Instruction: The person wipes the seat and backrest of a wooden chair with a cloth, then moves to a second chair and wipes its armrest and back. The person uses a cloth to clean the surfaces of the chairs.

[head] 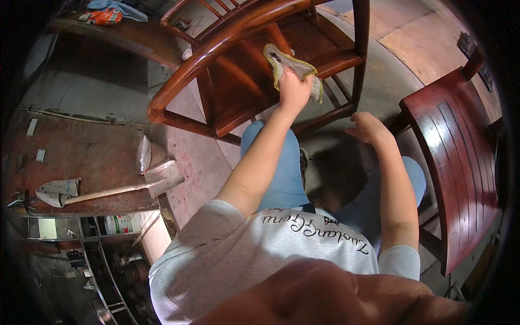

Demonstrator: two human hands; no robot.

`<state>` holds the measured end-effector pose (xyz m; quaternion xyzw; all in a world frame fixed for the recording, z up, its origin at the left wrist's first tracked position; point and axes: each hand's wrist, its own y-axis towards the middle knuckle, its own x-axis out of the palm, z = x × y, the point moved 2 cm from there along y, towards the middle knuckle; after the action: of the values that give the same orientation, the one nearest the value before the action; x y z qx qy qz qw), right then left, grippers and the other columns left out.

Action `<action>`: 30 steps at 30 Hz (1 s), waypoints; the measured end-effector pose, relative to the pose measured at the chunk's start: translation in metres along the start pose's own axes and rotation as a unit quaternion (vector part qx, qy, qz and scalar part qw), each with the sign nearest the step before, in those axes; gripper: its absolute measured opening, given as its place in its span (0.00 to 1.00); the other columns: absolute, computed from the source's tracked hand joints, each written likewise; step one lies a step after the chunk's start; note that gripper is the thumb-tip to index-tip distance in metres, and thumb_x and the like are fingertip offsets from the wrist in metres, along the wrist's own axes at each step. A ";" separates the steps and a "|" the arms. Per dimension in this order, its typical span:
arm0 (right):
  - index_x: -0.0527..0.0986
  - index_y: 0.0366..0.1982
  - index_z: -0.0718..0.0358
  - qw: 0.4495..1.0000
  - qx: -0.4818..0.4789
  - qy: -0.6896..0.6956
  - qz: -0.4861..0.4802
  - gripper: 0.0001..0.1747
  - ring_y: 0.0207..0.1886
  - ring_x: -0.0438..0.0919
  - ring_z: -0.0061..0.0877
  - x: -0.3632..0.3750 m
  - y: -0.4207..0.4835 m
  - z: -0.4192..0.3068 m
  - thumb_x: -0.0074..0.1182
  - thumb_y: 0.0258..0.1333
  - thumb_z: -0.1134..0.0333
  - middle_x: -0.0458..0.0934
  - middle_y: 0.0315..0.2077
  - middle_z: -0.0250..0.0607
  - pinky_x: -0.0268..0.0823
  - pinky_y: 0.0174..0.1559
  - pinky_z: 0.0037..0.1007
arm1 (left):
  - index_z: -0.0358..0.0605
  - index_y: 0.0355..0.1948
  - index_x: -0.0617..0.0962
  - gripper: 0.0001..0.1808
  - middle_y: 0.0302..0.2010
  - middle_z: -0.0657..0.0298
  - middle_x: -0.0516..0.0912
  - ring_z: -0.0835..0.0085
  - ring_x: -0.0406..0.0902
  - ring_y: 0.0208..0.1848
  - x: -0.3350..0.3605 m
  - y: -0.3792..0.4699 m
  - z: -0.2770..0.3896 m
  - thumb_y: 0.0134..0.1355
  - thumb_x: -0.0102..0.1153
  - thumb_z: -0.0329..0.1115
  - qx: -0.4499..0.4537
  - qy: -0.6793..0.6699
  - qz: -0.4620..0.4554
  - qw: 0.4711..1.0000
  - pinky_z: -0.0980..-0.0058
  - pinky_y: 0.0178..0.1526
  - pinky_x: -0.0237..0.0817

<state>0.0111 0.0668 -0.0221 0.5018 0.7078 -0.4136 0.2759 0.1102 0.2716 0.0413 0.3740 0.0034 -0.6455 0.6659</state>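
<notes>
My left hand (295, 90) grips a crumpled cloth (298, 66), pale with a yellow-green edge. The cloth is at the front edge of the seat of a glossy reddish-brown wooden armchair (243, 77). Whether it presses on the wood cannot be told. The chair's thick curved rail (227, 38) passes beyond and to the left of the hand. My right hand (369, 128) holds nothing, its fingers loosely bent and apart, above the floor near a chair leg (359, 77). Part of that hand's fingers is hidden from this angle.
At the right stands another red wooden chair with a slatted panel (457, 142). A shovel (164, 178) lies at the left with a grey cloth (59, 191) at its handle, near a bucket (150, 154). An orange bag (103, 16) sits at the far left.
</notes>
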 end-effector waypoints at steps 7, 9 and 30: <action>0.80 0.50 0.67 0.999 0.017 -0.013 -0.036 0.26 0.55 0.79 0.49 0.008 0.012 0.009 0.68 0.54 0.57 0.82 0.48 0.56 0.72 0.56 0.42 | 0.30 0.56 0.67 0.28 0.45 0.35 0.80 0.36 0.77 0.50 -0.012 -0.004 -0.006 0.56 0.62 0.27 0.092 0.108 -0.039 0.989 0.53 0.52 0.70; 0.80 0.50 0.67 0.999 0.006 -0.037 -0.023 0.26 0.55 0.79 0.49 0.010 0.011 0.013 0.68 0.54 0.57 0.82 0.48 0.56 0.72 0.56 0.41 | 0.28 0.58 0.66 0.32 0.51 0.32 0.76 0.34 0.73 0.56 -0.014 -0.012 -0.004 0.53 0.61 0.22 0.019 0.073 -0.084 0.994 0.52 0.58 0.67; 0.79 0.52 0.68 0.998 0.030 0.000 -0.052 0.27 0.54 0.80 0.49 0.003 0.003 0.005 0.67 0.56 0.58 0.83 0.48 0.56 0.72 0.56 0.41 | 0.34 0.60 0.76 0.24 0.54 0.57 0.83 0.69 0.82 0.53 -0.139 -0.055 -0.021 0.64 0.41 0.16 -0.174 -0.380 -0.071 0.906 0.69 0.57 0.75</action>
<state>0.0132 0.0641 -0.0278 0.4725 0.7200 -0.4484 0.2393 0.0493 0.4071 0.0665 -0.0223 -0.1112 -0.7738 0.6232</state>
